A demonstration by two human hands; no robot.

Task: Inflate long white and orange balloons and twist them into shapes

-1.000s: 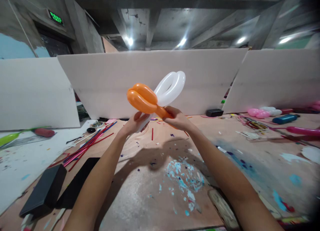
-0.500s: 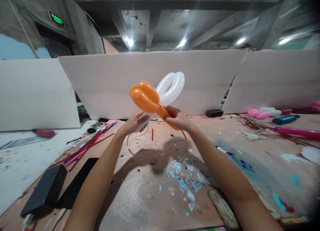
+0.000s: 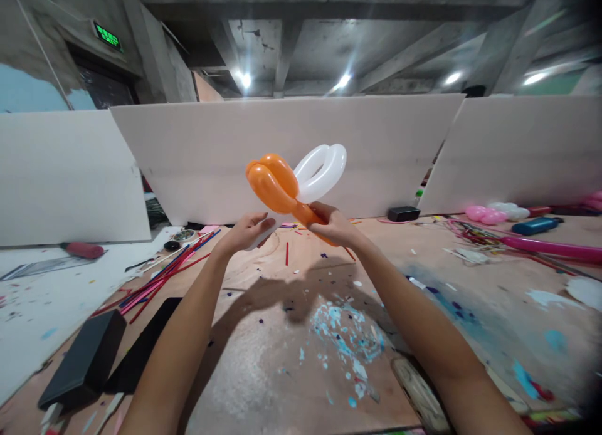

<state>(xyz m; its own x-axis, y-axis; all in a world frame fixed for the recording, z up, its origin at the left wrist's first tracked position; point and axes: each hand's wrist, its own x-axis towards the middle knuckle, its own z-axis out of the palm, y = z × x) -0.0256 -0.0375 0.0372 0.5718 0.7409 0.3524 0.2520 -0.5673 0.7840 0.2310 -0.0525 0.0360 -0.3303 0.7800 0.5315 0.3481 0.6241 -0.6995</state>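
Both my hands hold a twisted balloon figure up in front of me, above the table. An orange balloon loop [image 3: 273, 183] points up and left, and a white balloon loop [image 3: 321, 170] points up and right. My right hand [image 3: 335, 225] is closed round the orange neck where the two loops meet. My left hand [image 3: 247, 231] grips the white balloon's lower end [image 3: 263, 233], fingers curled under it.
White partition boards [image 3: 282, 153] stand behind the paint-spattered wooden table [image 3: 301, 335]. Thin uninflated balloons [image 3: 164, 273] lie at the left beside black boxes [image 3: 82, 360]. Pink and white balloons [image 3: 493, 213], a blue pump [image 3: 538, 225] and a long pink balloon [image 3: 555, 250] lie at the right.
The balloon figure has turned slightly and the white loop sits a little lower. A green balloon at the far left is gone from view. My hands stay in nearly the same place.
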